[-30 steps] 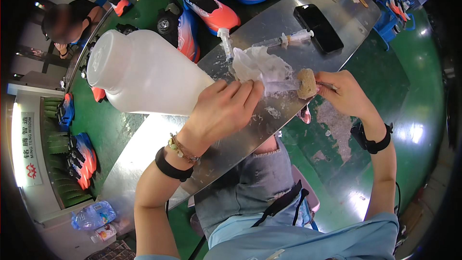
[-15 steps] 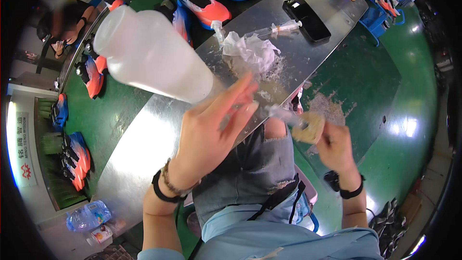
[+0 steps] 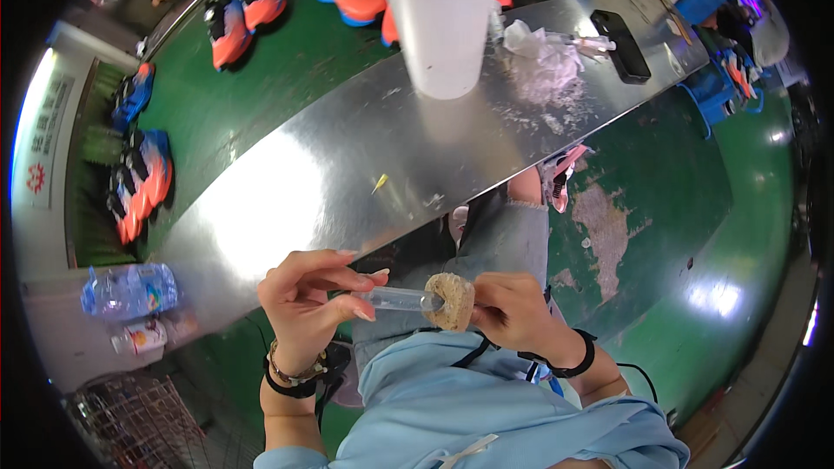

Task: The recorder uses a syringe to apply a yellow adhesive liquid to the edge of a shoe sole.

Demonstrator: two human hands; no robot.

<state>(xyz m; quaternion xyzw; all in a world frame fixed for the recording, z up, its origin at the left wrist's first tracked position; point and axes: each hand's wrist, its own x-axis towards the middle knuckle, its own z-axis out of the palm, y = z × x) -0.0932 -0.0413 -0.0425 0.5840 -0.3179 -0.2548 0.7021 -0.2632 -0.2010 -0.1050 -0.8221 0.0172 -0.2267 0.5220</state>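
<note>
My left hand (image 3: 317, 291) pinches one end of a clear plastic tube (image 3: 401, 299) that looks like a syringe barrel. The tube's other end meets a crumbly tan block (image 3: 458, 304); whether it passes into the block I cannot tell. My right hand (image 3: 508, 304) is closed on that block from the right side. Both hands are above my lap, in front of the metal table (image 3: 347, 165). A small yellow tip (image 3: 380, 182) lies on the table. Farther off stands a tall white bottle (image 3: 439, 26).
Crumpled white tissue (image 3: 534, 45) lies among pale crumbs, beside a syringe (image 3: 595, 43) and a black phone (image 3: 621, 48). Orange and blue shoes (image 3: 230, 30) stand on the green surface beyond. A plastic water bottle (image 3: 130, 291) and a small white bottle (image 3: 143, 336) are at the left.
My hands have come together low over my lap. My left hand has left the white bottle's side and now grips the tube held out from the block. The view has shifted.
</note>
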